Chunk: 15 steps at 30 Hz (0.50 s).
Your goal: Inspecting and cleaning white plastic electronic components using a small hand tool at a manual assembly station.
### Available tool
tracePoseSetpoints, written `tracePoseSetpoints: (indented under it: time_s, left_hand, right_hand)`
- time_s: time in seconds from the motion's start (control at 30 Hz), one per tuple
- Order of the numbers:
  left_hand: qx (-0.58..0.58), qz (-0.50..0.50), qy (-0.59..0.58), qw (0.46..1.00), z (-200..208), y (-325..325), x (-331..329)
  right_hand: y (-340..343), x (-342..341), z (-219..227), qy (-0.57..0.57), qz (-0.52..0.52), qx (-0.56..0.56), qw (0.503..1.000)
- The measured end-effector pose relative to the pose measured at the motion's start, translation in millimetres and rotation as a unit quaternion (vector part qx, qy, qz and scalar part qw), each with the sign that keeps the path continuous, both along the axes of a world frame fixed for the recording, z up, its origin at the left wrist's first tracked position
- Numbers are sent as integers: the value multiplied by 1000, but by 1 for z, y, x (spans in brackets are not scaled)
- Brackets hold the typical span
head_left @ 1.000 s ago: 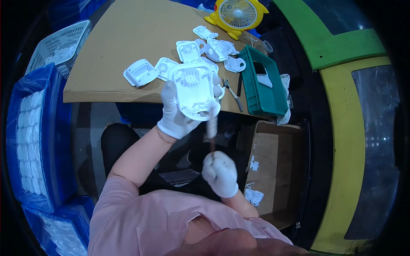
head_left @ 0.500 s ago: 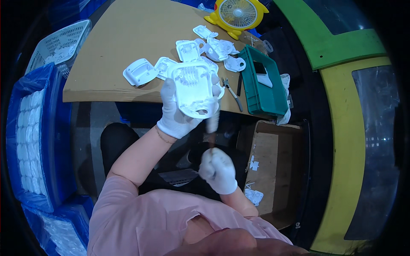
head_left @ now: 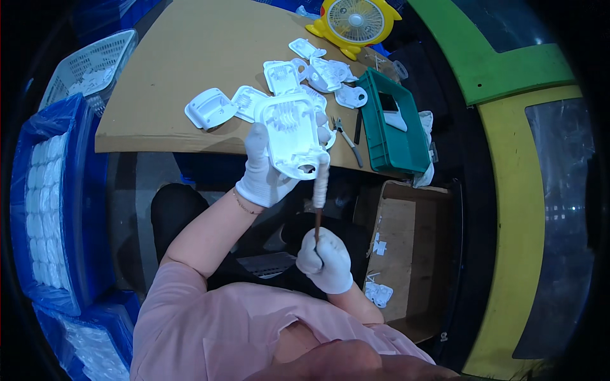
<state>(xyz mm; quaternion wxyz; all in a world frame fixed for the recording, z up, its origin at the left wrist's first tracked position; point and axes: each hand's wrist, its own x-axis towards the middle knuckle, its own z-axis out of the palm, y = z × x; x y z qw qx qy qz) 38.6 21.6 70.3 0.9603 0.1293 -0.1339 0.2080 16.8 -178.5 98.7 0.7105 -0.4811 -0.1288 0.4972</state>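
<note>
White-gloved, my left hand [head_left: 264, 166] grips a white moulded plastic housing [head_left: 292, 136] by its sides, raised before the table's near edge. Ribs and a rounded hole near its lower end face me. Closed in a fist, my right hand [head_left: 325, 260], gloved too, holds a thin brown rod with a white wrapped end [head_left: 321, 185]. That wrapped end reaches up to the housing's lower right corner beside the hole; whether it touches cannot be made out. Behind the housing, similar white plastic parts [head_left: 281, 77] lie in a loose pile, with another part [head_left: 210, 108] to their left.
Pliers [head_left: 347, 143] lie beside a green tray [head_left: 397, 149] holding a dark flat object. A yellow fan [head_left: 356, 20] stands at the back. Below right is an open cardboard box [head_left: 400, 254] with white scraps. Blue crates [head_left: 79, 209] and a white basket [head_left: 117, 63] flank the table's left.
The housing has shifted slightly right and down in my left hand. The rod's wrapped end, blurred before, now shows sharply at the housing's lower right corner; my right hand is slightly lower.
</note>
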Motion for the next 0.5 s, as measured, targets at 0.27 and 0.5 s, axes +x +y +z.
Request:
tracePoseSetpoints:
  time_s: [0.27,0.5]
  left_hand:
    - [8,5,-9,1000,5,-1,-1]
    - [50,33,32,998,6,-2,-2]
  right_hand:
    - [-1,2,-7,29,3,9,1000]
    - [-3,-4,-11,-24,-6,3,1000]
